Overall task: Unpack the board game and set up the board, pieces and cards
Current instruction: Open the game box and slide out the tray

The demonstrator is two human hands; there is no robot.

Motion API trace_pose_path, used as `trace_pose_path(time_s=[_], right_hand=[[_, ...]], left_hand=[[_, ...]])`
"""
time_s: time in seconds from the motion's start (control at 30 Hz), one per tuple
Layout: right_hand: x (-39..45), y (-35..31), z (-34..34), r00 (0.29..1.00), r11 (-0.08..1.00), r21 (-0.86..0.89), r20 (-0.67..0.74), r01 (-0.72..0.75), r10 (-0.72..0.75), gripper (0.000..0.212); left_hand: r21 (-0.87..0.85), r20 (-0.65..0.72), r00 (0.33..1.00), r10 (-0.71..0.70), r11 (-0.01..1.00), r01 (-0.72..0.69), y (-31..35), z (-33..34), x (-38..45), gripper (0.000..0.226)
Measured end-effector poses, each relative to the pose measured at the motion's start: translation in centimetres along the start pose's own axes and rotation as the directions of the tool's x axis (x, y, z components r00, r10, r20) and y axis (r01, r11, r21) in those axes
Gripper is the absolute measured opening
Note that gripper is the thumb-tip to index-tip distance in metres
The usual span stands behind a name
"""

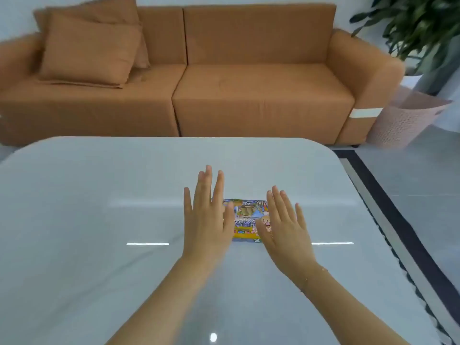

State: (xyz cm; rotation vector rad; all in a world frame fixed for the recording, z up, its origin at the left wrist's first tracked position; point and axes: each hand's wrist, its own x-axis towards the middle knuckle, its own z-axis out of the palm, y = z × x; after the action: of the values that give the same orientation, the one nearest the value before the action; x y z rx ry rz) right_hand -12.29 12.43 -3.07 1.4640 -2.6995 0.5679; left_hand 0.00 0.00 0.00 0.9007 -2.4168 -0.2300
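A small colourful board game box (249, 217), closed, with cartoon art on its lid, lies flat on the glossy white table (99, 207). My left hand (206, 215) is held flat with straight fingers over the box's left end. Over the right end is my right hand (286, 225), also flat with its fingers spread. Both hands cover the box's ends, so only the middle of the lid shows. Whether they touch the box I cannot tell.
An orange sofa (224, 78) with cushions (87, 46) stands behind the table. A potted plant (423, 28) and a pink basket (405, 118) are at the far right. The table's right edge borders a dark-trimmed floor strip (398, 220).
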Motion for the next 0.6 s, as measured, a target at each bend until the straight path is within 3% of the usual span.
trace_pose_path(time_s=[0.1, 0.23, 0.33, 0.6], right_hand=[[0.3, 1.1, 3.1, 1.0, 1.0, -0.028, -0.023, -0.001, 0.0, 0.074], [0.4, 2.3, 6.4, 0.997, 0.994, 0.102, -0.082, 0.025, -0.017, 0.062], [1.2, 3.1, 7.6, 0.998, 0.976, 0.213, -0.046, 0.045, -0.036, 0.055], [-2.3, 3.1, 7.3, 0.997, 0.977, 0.203, -0.051, 0.065, -0.056, 0.052]], left_hand=[[0.071, 0.004, 1.0, 0.02, 0.997, -0.021, -1.1, 3.6, -1.0, 0.063], [0.132, 0.03, 0.999, 0.04, 0.99, -0.043, -2.4, 7.8, -1.8, 0.054], [0.132, 0.077, 0.997, 0.006, 0.991, -0.016, -3.0, 9.6, -2.1, 0.045], [0.129, 0.17, 0.985, 0.04, 0.99, -0.063, -2.0, 8.7, -4.9, 0.045]])
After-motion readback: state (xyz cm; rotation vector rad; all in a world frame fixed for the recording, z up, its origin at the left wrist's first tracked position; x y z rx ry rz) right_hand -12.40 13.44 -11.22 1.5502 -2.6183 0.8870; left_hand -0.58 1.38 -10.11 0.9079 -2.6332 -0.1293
